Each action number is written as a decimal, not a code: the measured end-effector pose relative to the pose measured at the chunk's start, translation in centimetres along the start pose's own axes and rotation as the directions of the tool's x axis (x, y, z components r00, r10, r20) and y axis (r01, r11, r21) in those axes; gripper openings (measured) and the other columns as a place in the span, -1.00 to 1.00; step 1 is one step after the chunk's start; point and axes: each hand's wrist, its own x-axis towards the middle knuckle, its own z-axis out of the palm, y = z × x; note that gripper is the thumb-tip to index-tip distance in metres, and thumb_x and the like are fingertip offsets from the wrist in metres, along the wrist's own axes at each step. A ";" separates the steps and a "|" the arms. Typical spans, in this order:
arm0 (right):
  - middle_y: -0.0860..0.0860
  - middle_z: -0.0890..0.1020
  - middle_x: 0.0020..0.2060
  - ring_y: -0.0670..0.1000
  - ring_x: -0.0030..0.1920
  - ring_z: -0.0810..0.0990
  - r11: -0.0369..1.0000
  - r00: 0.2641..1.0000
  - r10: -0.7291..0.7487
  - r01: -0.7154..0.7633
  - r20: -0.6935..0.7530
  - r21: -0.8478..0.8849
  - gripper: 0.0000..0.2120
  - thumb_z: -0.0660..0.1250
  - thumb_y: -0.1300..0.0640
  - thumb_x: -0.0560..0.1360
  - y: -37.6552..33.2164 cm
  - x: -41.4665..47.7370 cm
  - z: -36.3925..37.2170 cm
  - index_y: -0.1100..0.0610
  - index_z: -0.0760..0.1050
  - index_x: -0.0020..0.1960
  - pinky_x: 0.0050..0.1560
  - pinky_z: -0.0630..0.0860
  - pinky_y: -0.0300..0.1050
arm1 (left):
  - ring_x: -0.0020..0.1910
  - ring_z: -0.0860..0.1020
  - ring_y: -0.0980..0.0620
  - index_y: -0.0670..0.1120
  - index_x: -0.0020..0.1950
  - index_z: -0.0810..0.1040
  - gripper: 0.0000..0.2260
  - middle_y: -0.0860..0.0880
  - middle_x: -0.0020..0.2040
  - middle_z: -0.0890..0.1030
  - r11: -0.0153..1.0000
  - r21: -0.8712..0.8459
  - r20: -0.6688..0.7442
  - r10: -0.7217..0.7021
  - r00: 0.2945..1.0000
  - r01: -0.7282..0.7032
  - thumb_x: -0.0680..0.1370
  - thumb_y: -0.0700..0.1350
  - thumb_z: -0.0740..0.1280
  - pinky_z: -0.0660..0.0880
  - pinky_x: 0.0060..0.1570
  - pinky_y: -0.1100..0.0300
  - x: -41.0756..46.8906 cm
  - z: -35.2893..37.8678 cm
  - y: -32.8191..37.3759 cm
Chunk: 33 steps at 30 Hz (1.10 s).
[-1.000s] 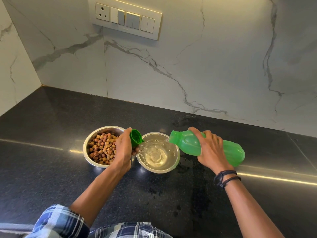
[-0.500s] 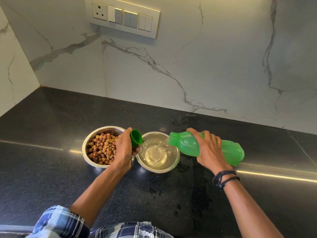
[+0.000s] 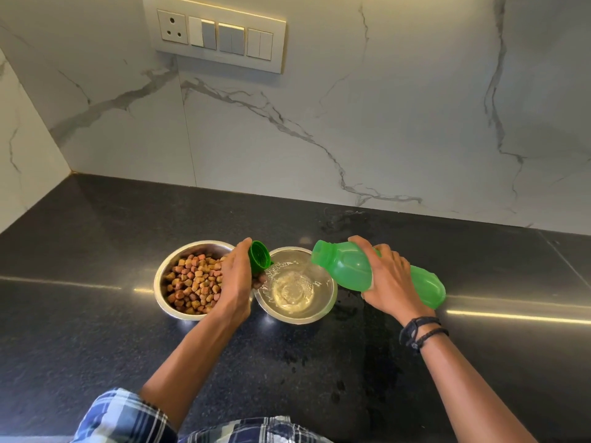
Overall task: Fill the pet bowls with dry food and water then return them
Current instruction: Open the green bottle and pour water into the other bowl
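The watering step is in hand: the right hand (image 3: 388, 282), fingers wrapped around the tilted green bottle (image 3: 377, 276), pours into the water bowl (image 3: 295, 287), which sits mid-bench touching the kibble bowl (image 3: 192, 279). The left hand (image 3: 235, 282) curls about the green cap (image 3: 259, 260), seemingly steadying the rim. Next, judge the level, right the bottle, recap it, then carry the 2 bowls back.

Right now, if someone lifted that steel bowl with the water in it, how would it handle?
The water bowl looks thin and rigid, so probably light itself; the water adds the weight. Its contents would likely slosh, since the surface is already rippling. The black counter shows wet patches beside it, so it may slide.
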 end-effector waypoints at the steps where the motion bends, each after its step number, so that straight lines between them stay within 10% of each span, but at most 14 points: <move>1: 0.04 0.41 0.14 0.12 0.12 0.48 0.999 1.000 0.013 -0.013 0.002 0.049 0.02 0.52 0.23 0.25 0.0 0.0 -0.1 -0.25 0.01 0.47 0.24 0.37 0.11 | -0.33 0.45 0.03 -0.10 -0.05 0.46 -0.78 -0.14 -0.20 0.56 1.000 0.010 0.009 0.004 1.000 -0.004 0.65 0.03 0.17 0.40 -0.31 0.18 0.0 0.3 0.1; 6: 0.04 0.43 0.17 0.13 0.18 0.48 0.933 0.996 0.091 -0.081 -0.010 0.351 0.05 0.62 0.17 0.19 -0.1 -0.1 -1.1 -0.28 0.07 0.43 0.22 0.45 0.17 | -0.28 0.46 0.01 -0.07 0.03 0.47 -0.81 -0.19 -0.08 0.56 0.996 0.069 0.089 0.046 0.995 -0.052 0.63 0.04 0.21 0.44 -0.29 0.18 0.0 2.1 0.8; 19: -0.07 0.49 0.22 -0.09 0.22 0.53 0.360 0.900 0.427 -0.084 -0.085 0.929 0.05 0.73 0.14 0.05 2.5 0.4 -0.3 -0.16 0.20 0.35 0.23 0.53 0.04 | -0.04 0.64 0.03 -0.01 0.19 0.55 -0.66 0.02 0.03 0.65 0.848 0.157 0.475 0.385 0.791 -0.507 0.49 0.08 0.45 0.62 -0.10 0.18 -1.0 12.9 4.8; 25: -0.20 0.44 0.24 -0.32 0.20 0.48 0.361 0.914 0.396 -0.065 -0.090 0.930 0.03 0.71 0.17 0.12 2.8 0.7 0.9 -0.17 0.16 0.38 0.06 0.51 -0.32 | -0.17 0.56 0.07 -0.02 0.14 0.56 -0.55 0.06 0.01 0.60 0.391 0.335 0.736 0.459 0.498 -0.857 0.39 0.21 0.50 0.54 -0.17 0.20 -0.9 18.2 5.4; 33: -0.13 0.49 0.20 -0.18 0.19 0.53 0.383 0.909 0.408 -0.086 -0.084 0.920 0.01 0.71 0.04 0.12 3.3 0.2 2.1 -0.17 0.15 0.36 0.17 0.58 -0.06 | -0.17 0.50 -0.03 -0.09 0.08 0.63 -0.50 0.00 -0.15 0.50 -0.163 0.363 0.913 0.257 0.316 -0.917 0.38 0.28 0.45 0.41 -0.22 0.14 -1.7 22.3 6.6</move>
